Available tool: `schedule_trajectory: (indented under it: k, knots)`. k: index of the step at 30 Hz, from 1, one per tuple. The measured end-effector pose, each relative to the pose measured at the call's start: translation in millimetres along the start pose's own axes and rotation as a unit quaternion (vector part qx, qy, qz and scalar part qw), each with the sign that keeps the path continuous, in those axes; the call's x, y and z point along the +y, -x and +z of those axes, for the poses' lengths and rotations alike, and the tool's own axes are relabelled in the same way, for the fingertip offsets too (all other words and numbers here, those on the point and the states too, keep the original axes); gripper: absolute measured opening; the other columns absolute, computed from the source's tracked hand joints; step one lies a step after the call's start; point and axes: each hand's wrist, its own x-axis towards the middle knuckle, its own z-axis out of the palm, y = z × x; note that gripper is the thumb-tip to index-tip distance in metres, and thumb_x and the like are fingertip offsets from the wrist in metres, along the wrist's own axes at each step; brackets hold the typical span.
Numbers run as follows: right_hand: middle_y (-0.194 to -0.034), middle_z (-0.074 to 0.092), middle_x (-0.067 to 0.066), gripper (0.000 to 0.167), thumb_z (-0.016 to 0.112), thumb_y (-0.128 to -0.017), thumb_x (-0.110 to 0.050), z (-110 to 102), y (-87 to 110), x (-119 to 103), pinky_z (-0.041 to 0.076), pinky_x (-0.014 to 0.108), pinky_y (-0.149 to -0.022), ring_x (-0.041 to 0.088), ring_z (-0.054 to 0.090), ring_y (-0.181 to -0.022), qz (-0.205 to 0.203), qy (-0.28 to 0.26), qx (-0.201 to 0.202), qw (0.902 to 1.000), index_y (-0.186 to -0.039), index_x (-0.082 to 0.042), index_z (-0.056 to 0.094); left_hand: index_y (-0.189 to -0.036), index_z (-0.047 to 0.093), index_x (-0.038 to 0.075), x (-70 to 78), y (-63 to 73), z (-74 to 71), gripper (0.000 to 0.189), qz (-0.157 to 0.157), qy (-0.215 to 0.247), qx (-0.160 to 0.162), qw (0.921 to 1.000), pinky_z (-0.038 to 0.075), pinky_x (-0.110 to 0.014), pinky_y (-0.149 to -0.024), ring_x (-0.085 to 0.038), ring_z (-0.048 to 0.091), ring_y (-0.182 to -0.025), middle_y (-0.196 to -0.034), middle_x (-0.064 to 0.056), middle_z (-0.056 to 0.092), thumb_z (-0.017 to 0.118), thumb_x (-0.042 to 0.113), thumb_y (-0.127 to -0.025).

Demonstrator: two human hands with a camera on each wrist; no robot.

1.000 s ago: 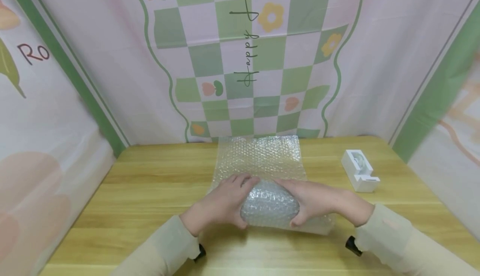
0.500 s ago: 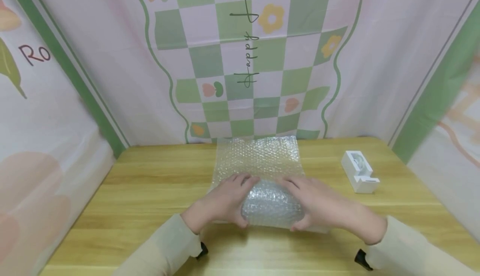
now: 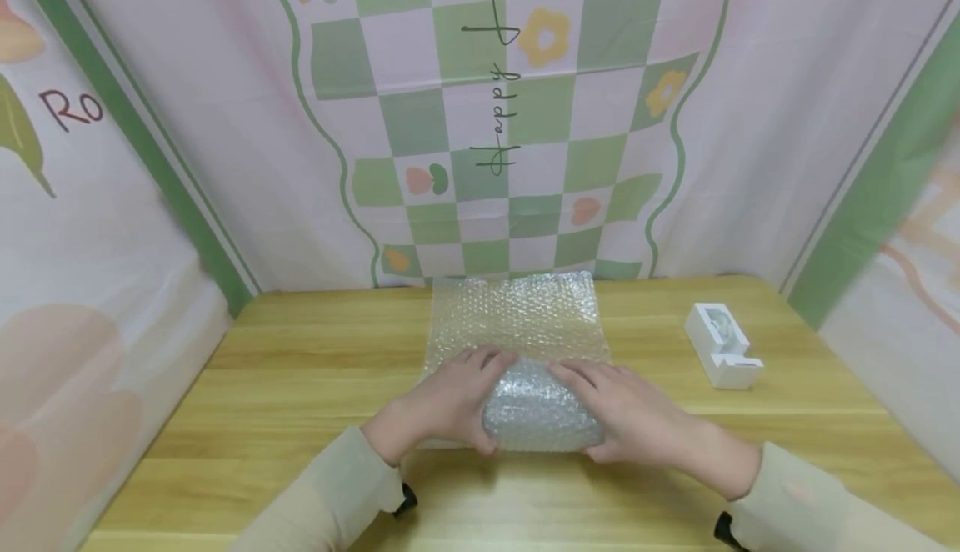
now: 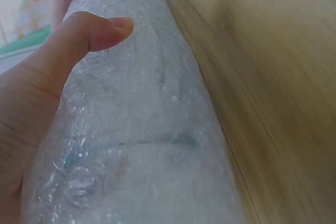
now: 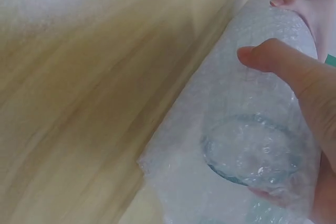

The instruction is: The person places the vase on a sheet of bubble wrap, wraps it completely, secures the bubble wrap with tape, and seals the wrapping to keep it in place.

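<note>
A roll of bubble wrap lies crosswise on the table, wound round something with a round, glass-like edge that shows through the layers in the right wrist view. What the rest of that object looks like is hidden. My left hand grips the roll's left end, thumb on the near side. At the other end my right hand holds it the same way, its thumb lying along the plastic. Beyond the roll, an unrolled flat stretch of the sheet reaches to the table's far edge.
A white tape dispenser with a roll of tape in it stands at the table's back right. Patterned cloth hangs behind the wooden table, with more cloth at both sides.
My right hand has shifted its hold at the right end, and the loose wrap corner sticking out past it has gone from sight. The left hand and the roll stay nearly in place.
</note>
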Motion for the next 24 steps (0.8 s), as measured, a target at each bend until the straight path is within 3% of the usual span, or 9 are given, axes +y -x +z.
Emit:
schedule_trajectory:
  k: [8,16,24]
  knots:
    - [-0.136,0.059,0.020,0.112,0.096,-0.059,-0.032,-2.2,-3.8,1.6,0.055,0.057,-0.094,0.036,0.061,-0.118,-0.017,-0.003,0.005,0.9998,-0.151,0.000,0.041,-0.160,0.028,0.009,-1.3,-0.5,-0.5,0.122,-0.005,0.009,-0.008,0.9999,0.033,-0.053,-0.117,-0.035,0.042,-0.142,-0.156,-0.018,0.041,0.095,0.043,-0.064]
    - [-0.136,0.059,0.019,0.113,0.094,-0.061,-0.034,-8.7,-4.6,0.0,0.054,0.057,-0.096,0.037,0.062,-0.116,-0.007,-0.018,-0.037,0.9991,-0.153,-0.002,0.040,-0.158,0.031,0.007,-5.5,0.4,-0.2,0.121,0.021,0.028,-0.014,0.9993,0.039,-0.045,-0.115,-0.028,0.049,-0.135,-0.150,-0.012,0.049,0.097,0.042,-0.063]
    - [-0.135,0.060,0.018,0.110,0.094,-0.060,-0.034,-11.2,-4.9,-0.8,0.054,0.056,-0.096,0.037,0.064,-0.114,-0.008,-0.028,-0.051,0.9983,-0.151,0.001,0.042,-0.159,0.030,0.011,-4.0,2.3,-5.6,0.119,0.021,0.055,-0.037,0.9976,0.040,-0.043,-0.115,-0.025,0.049,-0.135,-0.148,-0.010,0.051,0.097,0.039,-0.065]
